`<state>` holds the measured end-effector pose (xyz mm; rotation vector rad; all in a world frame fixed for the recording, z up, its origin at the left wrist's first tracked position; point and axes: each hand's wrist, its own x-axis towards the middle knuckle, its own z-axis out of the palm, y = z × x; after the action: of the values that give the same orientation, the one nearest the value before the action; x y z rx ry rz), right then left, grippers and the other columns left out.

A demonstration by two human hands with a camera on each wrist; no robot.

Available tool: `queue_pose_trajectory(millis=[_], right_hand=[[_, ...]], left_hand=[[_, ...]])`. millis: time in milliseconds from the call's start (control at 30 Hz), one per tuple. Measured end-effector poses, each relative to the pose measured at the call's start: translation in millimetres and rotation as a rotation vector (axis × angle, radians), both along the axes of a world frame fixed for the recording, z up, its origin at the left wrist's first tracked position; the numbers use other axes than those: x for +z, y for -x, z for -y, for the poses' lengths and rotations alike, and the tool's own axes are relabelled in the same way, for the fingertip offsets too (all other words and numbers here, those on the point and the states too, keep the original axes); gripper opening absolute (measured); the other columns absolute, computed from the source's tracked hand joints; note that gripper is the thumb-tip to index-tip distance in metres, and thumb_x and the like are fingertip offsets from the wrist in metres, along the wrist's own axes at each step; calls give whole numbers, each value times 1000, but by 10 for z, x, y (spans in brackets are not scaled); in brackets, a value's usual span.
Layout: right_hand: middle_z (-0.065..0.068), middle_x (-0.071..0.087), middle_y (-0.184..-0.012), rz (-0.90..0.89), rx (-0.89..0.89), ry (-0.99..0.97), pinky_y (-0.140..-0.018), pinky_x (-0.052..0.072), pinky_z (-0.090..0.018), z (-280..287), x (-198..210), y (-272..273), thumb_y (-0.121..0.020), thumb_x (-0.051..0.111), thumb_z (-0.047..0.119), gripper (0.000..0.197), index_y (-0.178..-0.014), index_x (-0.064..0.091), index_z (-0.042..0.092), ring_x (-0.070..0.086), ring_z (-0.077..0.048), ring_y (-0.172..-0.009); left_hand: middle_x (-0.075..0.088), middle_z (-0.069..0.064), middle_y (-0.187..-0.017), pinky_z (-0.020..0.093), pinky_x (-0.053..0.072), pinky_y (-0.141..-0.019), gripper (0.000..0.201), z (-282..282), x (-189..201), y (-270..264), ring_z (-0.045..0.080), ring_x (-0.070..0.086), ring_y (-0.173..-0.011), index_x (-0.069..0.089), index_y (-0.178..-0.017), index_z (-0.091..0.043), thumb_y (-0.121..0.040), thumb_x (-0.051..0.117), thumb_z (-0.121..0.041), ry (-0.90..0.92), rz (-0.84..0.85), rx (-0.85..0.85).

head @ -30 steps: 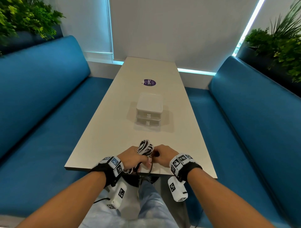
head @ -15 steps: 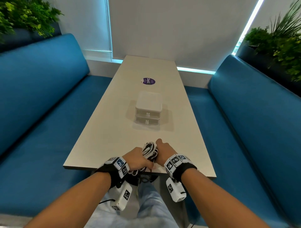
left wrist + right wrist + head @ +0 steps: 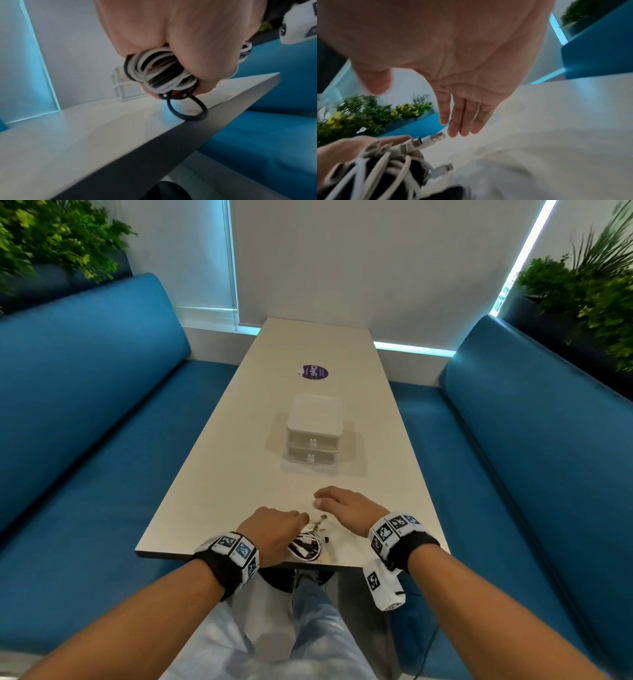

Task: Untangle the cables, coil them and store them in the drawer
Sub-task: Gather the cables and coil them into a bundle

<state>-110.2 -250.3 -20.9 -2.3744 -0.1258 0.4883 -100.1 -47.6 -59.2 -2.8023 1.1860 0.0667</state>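
The left hand (image 3: 274, 534) is clenched around a bundle of cables (image 3: 161, 73), white and black loops bunched inside its curled fingers (image 3: 202, 63). One black loop (image 3: 188, 109) droops below the fist onto the near edge of the table (image 3: 219, 484), and several plug ends (image 3: 426, 140) poke out on the side facing the right hand (image 3: 346, 505). That hand holds nothing, fingers straight, just beside the bundle and apart from it. The drawer unit (image 3: 313, 429) stands farther along the table from the bundle, both drawers closed.
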Motion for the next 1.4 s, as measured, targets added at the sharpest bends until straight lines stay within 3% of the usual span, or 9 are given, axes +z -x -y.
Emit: queue_pose_trajectory(millis=[100, 167, 267, 400, 567, 700, 867, 1133, 1400], right_hand=[[10, 60, -128, -64, 168, 211, -100, 43, -37, -130, 111, -9, -65, 54, 85, 89, -136, 50, 31, 56, -13, -114], [8, 63, -118, -123, 250, 336, -94, 47, -38, -221, 108, -43, -59, 63, 85, 88, -127, 55, 30, 58, -15, -106], [14, 70, -100, -187, 318, 271, -93, 50, -37, -293, 65, -107, -52, 73, 80, 71, -107, 63, 36, 65, -11, -95], [6, 74, -83, -159, 281, 144, -82, 58, -36, -332, 13, -112, -57, 87, 46, 40, -86, 71, 23, 71, -15, -80], [0, 62, -62, -140, 151, 262, -55, 47, -30, -366, -143, -41, -60, 77, 30, 22, -64, 60, 17, 56, -18, -54], [3, 65, -62, -102, 147, 310, -55, 49, -28, -360, -89, -39, -63, 76, 29, 20, -73, 64, 17, 59, -16, -54], [5, 65, -72, 121, 168, 363, -61, 55, -33, -345, -41, -31, -62, 76, 38, 29, -83, 59, 26, 63, -18, -66], [4, 67, -77, 247, 250, 415, -64, 55, -34, -255, 52, -37, -65, 72, 36, 37, -99, 63, 28, 61, -19, -68], [3, 67, -82, 367, 319, 529, -63, 51, -33, -282, 10, -13, -70, 69, 37, 39, -106, 59, 26, 59, -23, -71]], left_hand=[[58, 4, -124, 40, 46, -75, 63, 71, 25, -10, 31, 63, -95, 26, -146, -23, -89, 53, -22, -22, 41, -100], [49, 6, -138, 41, 46, -84, 57, 111, 60, -10, 29, 62, -102, 31, -145, -17, -92, 50, -24, -72, 103, -166], [63, 8, -118, 36, 48, -70, 44, 128, 93, -13, 24, 66, -82, 54, -123, -11, -83, 63, -28, -134, 185, -246], [66, 3, -78, 29, 45, -53, 34, 132, 115, -79, 20, 61, -57, 62, -91, -11, -62, 79, -19, -46, 181, -230], [66, 6, -91, 33, 35, -61, 27, 180, 207, 29, 30, 64, -75, 50, -105, -11, -82, 60, -23, 29, 35, 30], [66, 3, -86, 33, 34, -60, 29, 205, 228, 77, 30, 63, -73, 42, -95, -17, -80, 59, -35, 73, -4, 168], [66, -3, -80, 30, 45, -63, 31, 203, 353, -63, 23, 63, -71, 59, -92, -25, -71, 68, -47, 122, -119, 251], [68, -4, -70, 24, 47, -52, 17, 190, 427, -194, 13, 61, -56, 62, -73, -26, -65, 75, -21, 272, -578, 340], [58, -7, -51, 17, 36, -43, 16, 120, 375, -225, 10, 48, -41, 62, -63, -22, -64, 77, -19, 268, -717, 373]])
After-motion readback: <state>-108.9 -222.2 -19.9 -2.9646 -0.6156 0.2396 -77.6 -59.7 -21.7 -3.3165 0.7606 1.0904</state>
